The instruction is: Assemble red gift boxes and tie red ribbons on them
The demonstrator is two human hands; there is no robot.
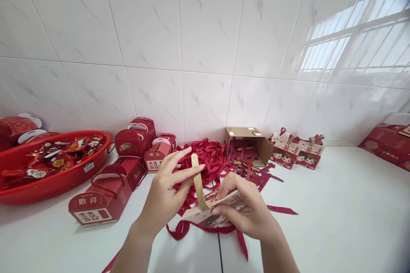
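Observation:
My left hand [168, 190] pinches a tan strip handle [197, 181] between thumb and fingers, the strip curving up from a small gift box. My right hand [246, 209] grips that flattened pink-and-red gift box [211, 213] with cartoon figures, thumb and fingers closed over its top edge. Both hands hover above the white table [336, 213], right in front of a heap of red ribbons [211, 158]. A loose red ribbon [240, 239] trails under the box.
A red basin [48, 183] of sweets sits at the left. Several red gift boxes [102, 198] stand beside it. An open cardboard carton [248, 143] lies tipped at the back, with two finished cartoon boxes [296, 151] to its right. More red boxes [389, 140] lie far right.

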